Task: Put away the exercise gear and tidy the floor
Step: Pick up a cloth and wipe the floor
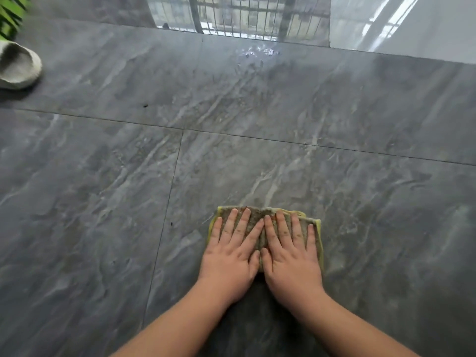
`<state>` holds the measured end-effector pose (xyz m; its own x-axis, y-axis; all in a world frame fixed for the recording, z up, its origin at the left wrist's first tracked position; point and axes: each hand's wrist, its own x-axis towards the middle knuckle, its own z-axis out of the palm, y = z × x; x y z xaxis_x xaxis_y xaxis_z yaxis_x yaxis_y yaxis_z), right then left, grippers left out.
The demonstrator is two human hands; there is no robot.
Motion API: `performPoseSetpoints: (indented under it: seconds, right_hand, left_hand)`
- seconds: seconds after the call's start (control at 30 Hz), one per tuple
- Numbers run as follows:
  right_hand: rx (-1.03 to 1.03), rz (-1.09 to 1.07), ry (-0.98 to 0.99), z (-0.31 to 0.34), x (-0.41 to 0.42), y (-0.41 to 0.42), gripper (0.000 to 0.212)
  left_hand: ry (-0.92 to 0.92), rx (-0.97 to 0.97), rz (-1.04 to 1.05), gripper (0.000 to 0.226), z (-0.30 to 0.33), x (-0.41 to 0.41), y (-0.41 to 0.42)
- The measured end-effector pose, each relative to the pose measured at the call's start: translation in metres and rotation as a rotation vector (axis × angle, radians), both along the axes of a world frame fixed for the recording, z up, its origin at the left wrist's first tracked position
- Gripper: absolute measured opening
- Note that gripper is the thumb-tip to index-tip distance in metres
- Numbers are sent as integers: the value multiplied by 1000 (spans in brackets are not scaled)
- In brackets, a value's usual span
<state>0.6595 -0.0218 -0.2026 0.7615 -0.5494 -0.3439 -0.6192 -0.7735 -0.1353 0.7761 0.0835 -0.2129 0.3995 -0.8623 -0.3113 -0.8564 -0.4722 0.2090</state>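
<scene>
On the grey marble-look floor tiles (pixel 103 189) ahead of you, the things around sit well away from your work: a pale slipper (pixel 18 65) lies at the far left edge, with a blur of green plant leaves (pixel 10 14) just beyond it in the corner. Along the top, the glossy surface mirrors a barred window grille (pixel 247 16), and a small wet patch (pixel 260 52) glints just below that reflection. A few dark specks (pixel 145 106) dot the tiles to your left; dark grout lines cross between them. Nothing lies between you and the cloth.

The cleaning cloth (pixel 257 217), brownish with a yellow edge, lies flat on the tile low in the middle of the head view. Your left hand (pixel 229 256) and right hand (pixel 291 256) rest side by side on top of it, palms down, fingers straight and spread, index fingers and thumbs nearly touching. Neither hand grips anything; both press flat on the cloth. Your bare forearms run back toward the bottom edge.
</scene>
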Motion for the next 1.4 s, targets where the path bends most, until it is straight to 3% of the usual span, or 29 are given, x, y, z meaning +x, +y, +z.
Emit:
performPoseSetpoints:
  seconds: [0.47, 0.67, 1.1, 1.4]
  right_hand:
    - [-45, -48, -56, -8, 252, -194, 63]
    - [-26, -43, -21, -6, 315, -255, 63]
    - [-37, -55, -42, -7, 307, -241, 62]
    - [23, 26, -43, 0, 198, -118, 65]
  left_hand:
    - [-111, 10, 67, 63, -5, 246, -203]
    - [-93, 89, 12, 63, 0, 313, -267]
    - [-62, 118, 34, 63, 9, 299, -261]
    - [-37, 166, 6, 64, 14, 188, -130]
